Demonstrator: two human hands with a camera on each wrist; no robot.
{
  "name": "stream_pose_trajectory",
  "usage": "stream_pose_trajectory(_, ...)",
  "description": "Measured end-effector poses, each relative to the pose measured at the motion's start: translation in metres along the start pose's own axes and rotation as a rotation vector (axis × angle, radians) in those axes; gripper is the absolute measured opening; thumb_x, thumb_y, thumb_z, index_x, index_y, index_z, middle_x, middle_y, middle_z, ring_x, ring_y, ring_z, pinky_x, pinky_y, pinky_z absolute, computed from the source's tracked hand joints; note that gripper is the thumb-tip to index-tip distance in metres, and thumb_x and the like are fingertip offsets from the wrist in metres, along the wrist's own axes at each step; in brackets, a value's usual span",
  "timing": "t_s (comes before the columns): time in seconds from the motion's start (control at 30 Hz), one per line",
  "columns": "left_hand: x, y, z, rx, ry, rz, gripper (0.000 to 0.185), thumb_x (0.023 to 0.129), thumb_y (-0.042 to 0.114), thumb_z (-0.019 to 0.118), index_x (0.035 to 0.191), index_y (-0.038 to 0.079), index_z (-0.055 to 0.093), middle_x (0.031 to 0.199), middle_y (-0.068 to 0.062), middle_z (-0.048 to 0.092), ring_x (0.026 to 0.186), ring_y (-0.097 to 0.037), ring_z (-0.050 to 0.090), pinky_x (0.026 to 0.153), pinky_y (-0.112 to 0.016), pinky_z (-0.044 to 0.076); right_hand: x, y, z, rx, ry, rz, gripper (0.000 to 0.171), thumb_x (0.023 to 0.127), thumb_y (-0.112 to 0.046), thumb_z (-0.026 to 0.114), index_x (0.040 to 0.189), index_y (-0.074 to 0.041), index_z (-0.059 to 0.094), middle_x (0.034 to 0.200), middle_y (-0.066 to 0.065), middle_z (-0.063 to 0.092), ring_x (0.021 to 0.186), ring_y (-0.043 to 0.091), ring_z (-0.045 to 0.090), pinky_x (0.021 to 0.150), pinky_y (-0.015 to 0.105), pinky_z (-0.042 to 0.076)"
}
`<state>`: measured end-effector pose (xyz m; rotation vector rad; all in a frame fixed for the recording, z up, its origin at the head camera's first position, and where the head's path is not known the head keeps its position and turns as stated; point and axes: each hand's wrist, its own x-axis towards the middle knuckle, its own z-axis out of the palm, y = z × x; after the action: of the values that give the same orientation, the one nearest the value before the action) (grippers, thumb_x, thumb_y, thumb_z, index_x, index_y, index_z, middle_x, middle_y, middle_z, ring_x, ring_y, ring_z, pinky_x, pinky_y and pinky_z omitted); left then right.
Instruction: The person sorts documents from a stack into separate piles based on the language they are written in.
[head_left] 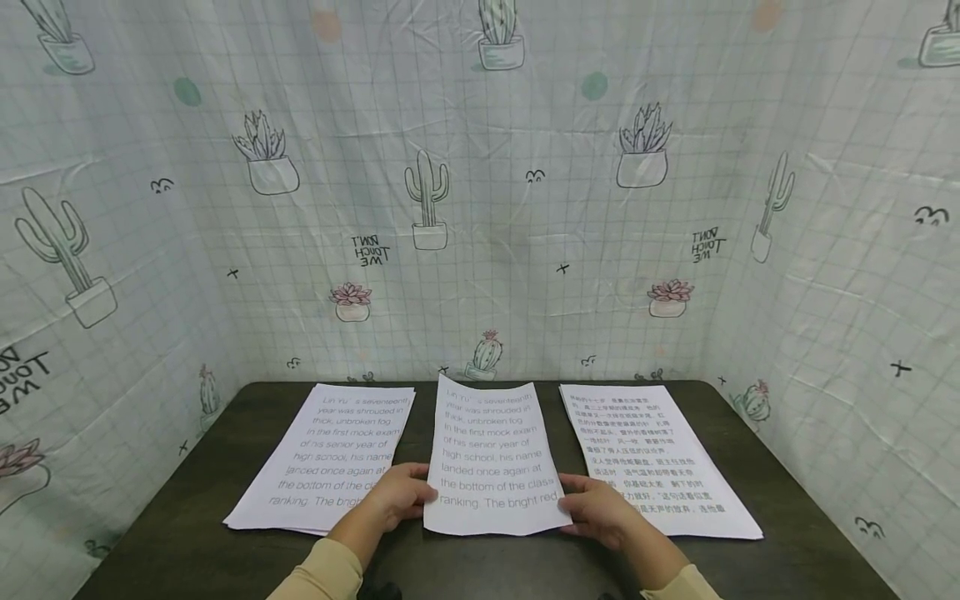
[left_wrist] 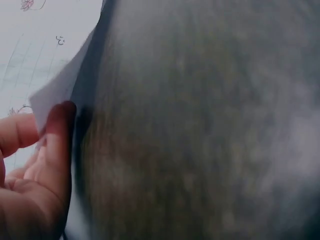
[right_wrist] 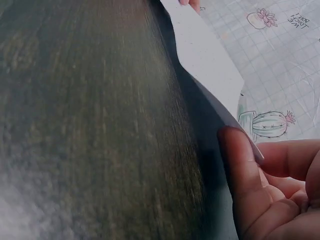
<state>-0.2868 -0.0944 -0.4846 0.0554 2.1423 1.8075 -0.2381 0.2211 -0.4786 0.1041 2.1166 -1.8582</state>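
Note:
A white sheet of paper [head_left: 491,458] printed with large English text is held in the middle, its upper corners bending up in the head view. My left hand [head_left: 393,498] pinches its lower left edge. At the lower right edge, my right hand [head_left: 606,510] grips it the same way. The left wrist view has the paper [left_wrist: 62,82] between finger and thumb of the left hand [left_wrist: 42,185]. Seen from the right wrist, the sheet [right_wrist: 210,55] curves along its edge and runs into the pinch of the right hand [right_wrist: 270,200].
To the left lies a stack of English-printed sheets [head_left: 322,450], partly behind my left hand. On the right is a stack with Chinese text [head_left: 645,442], partly covered by my right hand. Both rest on a dark table [head_left: 480,567]. A cactus-patterned curtain [head_left: 480,292] surrounds the table.

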Motion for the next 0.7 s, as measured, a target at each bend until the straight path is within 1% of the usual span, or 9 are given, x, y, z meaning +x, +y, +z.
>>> stream_pose_trajectory(0.1,0.002,-0.001,-0.004,-0.053,-0.015,0.017,0.058,0.084,-0.007,0.06,0.138,-0.013,0.042,0.101,-0.011,0.072,0.083,-0.015,0.067,0.072,-0.033,0.058,0.0,-0.001,0.001,0.021,-0.005,-0.015,0.066,0.09,0.003,0.054,0.148,0.014,0.023,0.103,0.008,0.071,0.089,0.017,0.068,0.075,0.034,0.058)
stream_pose_trajectory(0.2,0.002,-0.001,-0.01,-0.118,-0.033,0.032,0.058,0.087,-0.006,0.057,0.141,-0.013,0.039,0.106,-0.011,0.071,0.087,-0.015,0.068,0.076,-0.034,0.058,0.0,-0.002,0.002,0.043,-0.019,-0.036,0.068,0.09,0.002,0.053,0.149,0.013,0.022,0.107,0.009,0.071,0.091,0.017,0.068,0.077,0.035,0.058)
stream_pose_trajectory(0.37,-0.001,-0.001,-0.027,-0.178,-0.049,0.037,0.058,0.089,-0.004,0.053,0.144,-0.011,0.035,0.11,-0.011,0.071,0.091,-0.016,0.069,0.079,-0.034,0.058,0.004,-0.008,0.01,0.059,-0.055,-0.075,0.067,0.091,0.002,0.051,0.15,0.012,0.02,0.113,0.012,0.069,0.095,0.017,0.067,0.08,0.035,0.057)
stream_pose_trajectory(0.5,-0.005,-0.002,-0.042,-0.217,-0.029,0.04,0.057,0.09,-0.003,0.052,0.144,-0.011,0.035,0.106,-0.007,0.071,0.089,-0.015,0.069,0.077,-0.031,0.058,0.01,-0.015,0.022,0.069,-0.073,-0.103,0.066,0.092,0.002,0.051,0.15,0.011,0.02,0.111,0.01,0.069,0.093,0.015,0.067,0.078,0.032,0.057)
stream_pose_trajectory(0.7,-0.012,-0.006,-0.066,-0.251,0.038,0.035,0.054,0.092,-0.003,0.052,0.143,-0.011,0.037,0.103,-0.005,0.072,0.087,-0.014,0.07,0.073,-0.028,0.058,0.018,-0.024,0.044,0.083,-0.099,-0.125,0.065,0.091,0.003,0.051,0.149,0.01,0.023,0.111,0.01,0.069,0.091,0.016,0.067,0.077,0.032,0.057)
